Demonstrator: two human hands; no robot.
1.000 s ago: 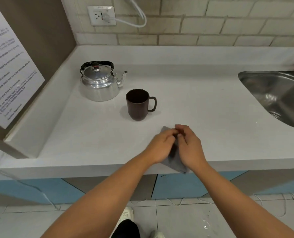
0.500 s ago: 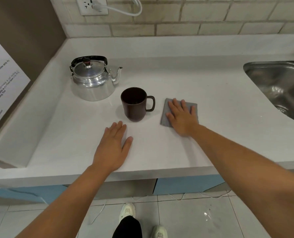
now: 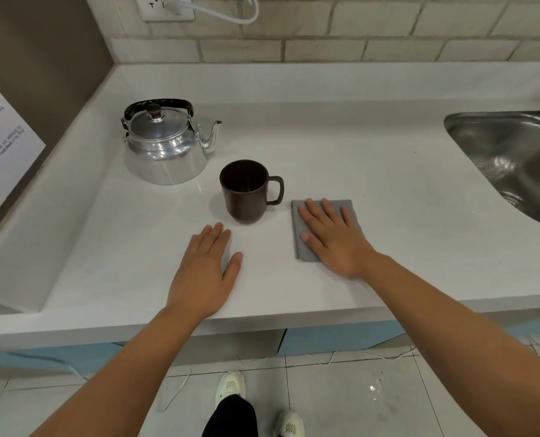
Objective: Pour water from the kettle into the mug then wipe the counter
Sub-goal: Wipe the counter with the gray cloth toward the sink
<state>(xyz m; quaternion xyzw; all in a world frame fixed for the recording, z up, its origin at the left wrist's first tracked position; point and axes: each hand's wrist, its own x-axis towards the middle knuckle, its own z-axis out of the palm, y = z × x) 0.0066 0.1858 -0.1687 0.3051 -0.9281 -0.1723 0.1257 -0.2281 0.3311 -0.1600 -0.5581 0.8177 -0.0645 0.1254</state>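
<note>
While I am watching from the head view:
Surface [image 3: 372, 171]: carrying everything.
Kettle [image 3: 164, 146]: sitting back left, lid on.
Mug [image 3: 246, 192]: standing upright just right of it.
Cloth [image 3: 325, 216]: lying right of the mug.
Hands: left hand [image 3: 205, 269] lying flat, holding nothing; right hand [image 3: 334, 238] pressing flat on the cloth, fingers spread.

A pale white counter [image 3: 341, 146] runs along a tiled wall into a corner at the left. On it stand a shiny metal kettle [image 3: 164, 146] with a black handle, toward the back left, and a dark brown mug [image 3: 246, 192] just in front and to its right, handle pointing right. Right of the mug lies 1 grey cloth [image 3: 297, 228], flat. 2 hands rest palm-down: the left hand [image 3: 204, 272] on bare counter, the right hand [image 3: 334, 238] on the cloth.
</note>
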